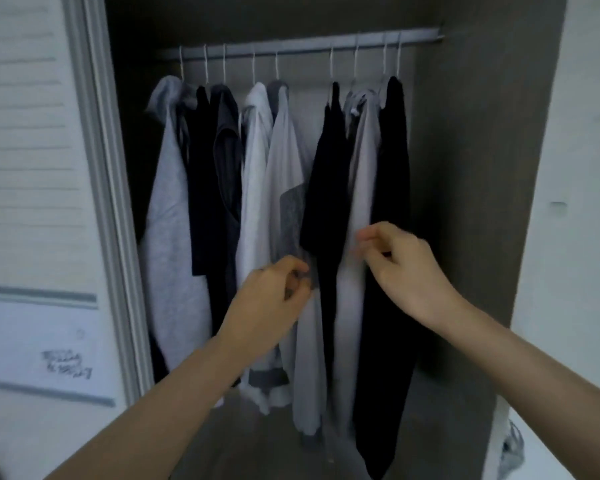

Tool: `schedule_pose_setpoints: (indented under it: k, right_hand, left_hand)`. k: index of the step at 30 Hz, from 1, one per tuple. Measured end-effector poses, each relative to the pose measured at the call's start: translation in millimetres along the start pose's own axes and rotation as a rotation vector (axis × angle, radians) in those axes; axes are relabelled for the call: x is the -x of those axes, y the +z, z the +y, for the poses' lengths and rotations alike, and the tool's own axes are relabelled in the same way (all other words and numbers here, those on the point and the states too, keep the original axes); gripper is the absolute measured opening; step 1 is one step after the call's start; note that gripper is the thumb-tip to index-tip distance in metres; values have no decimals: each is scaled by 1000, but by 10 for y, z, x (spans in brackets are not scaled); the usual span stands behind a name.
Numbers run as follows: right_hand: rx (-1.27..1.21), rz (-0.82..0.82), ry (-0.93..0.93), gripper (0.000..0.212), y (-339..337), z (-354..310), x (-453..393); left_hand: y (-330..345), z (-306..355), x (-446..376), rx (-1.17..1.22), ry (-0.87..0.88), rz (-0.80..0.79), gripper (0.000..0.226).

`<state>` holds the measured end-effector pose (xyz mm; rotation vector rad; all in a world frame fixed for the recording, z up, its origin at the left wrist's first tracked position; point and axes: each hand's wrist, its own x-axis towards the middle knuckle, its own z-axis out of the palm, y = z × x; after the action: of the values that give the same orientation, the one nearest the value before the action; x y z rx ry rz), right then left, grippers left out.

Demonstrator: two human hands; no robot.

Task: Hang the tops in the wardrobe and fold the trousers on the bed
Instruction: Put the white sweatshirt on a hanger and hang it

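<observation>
- Head view: open wardrobe (471,188), rail (302,46) across the top, nine or so white hangers (331,65) hooked on, each with a top.
- Tops, left to right: pale grey top (168,216), two dark tops (215,188), white top (255,188), light top with grey chest patch (286,174), black top (326,188), light grey top (362,188), black top at far right (394,161).
- Left hand (274,296): fingers curled, tips pinching the edge of the patch top, just beside the black one.
- Right hand (402,268): thumb and forefinger closed together at the edge of the light grey top; whether cloth sits between them, cannot tell (blurred).
- Handling, judged: thin knit, light, limp, no stiffness; slides easily off a hanger if tugged downward. Best taken at shoulder or hanger neck for shifting along the rail; hem or side seam only for straightening.
- Trousers and bed: not in view.
- Surroundings: white slatted door (32,150) at left with scribbled marks low down; white wall (568,168) at right; grey cloth bundle (511,452) at lower right edge, nature unclear.
- Obstructions, judged: tops packed close on the left group, a gap mid-rail; neighbouring sleeves likely to drag along.
</observation>
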<state>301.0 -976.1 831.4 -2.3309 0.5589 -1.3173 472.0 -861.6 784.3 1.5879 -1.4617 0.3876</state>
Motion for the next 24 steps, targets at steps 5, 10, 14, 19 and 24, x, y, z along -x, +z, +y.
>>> schedule_pose_setpoints:
  k: [5, 10, 14, 19, 24]
  right_hand:
    - [-180, -200, -28, 16, 538, -83, 814]
    - [-315, -362, -107, 13, 1063, -161, 1527]
    - [-464, -627, -222, 17, 1308, -274, 2206]
    - [-635, -978, -354, 20, 1286, -486, 3095]
    - [-738, -1258, -481, 18, 963, -767, 4080]
  left_hand:
    - [-304, -12, 1192, -53, -232, 58, 16]
    - [-539, 254, 2354, -181, -598, 223, 14]
    - [-532, 764, 3426, -286, -914, 412, 13]
    - [-185, 1775, 4573, -403, -1242, 738, 17]
    - [365, 2961, 5429, -493, -1551, 1044, 29]
